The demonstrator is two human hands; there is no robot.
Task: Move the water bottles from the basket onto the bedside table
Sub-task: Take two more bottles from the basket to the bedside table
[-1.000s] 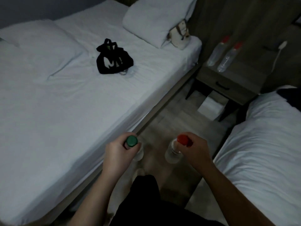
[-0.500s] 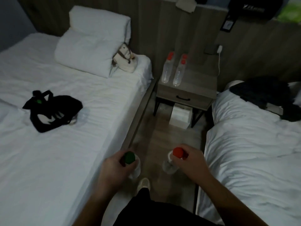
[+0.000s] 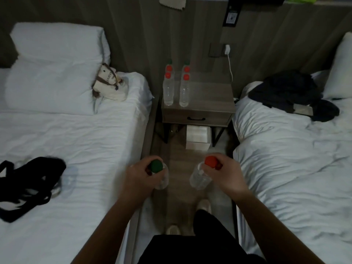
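Since a second ago our view has swung from the bed to face the bench (image 3: 207, 96) at upper centre squarely, so we judge delivery is next. Left hand (image 3: 140, 177) has its grip closed around the green-capped bottle (image 3: 159, 173), right hand (image 3: 224, 175) around the red-capped bottle (image 3: 202, 174), both low centre over the floor. The black basket (image 3: 28, 185) is cut off at the left edge, contents indistinct; the bottles on the bench (image 3: 176, 88) overlap, count uncertain.

A dark green screw cap (image 3: 156, 165) tops one clear plastic bottle (image 3: 162, 180), a red screw cap (image 3: 211, 161) another clear plastic bottle (image 3: 200, 178), above white crumpled bedsheets (image 3: 95, 134), a grey wood-grain bedside table (image 3: 207, 96) and a black fabric bag (image 3: 28, 185).
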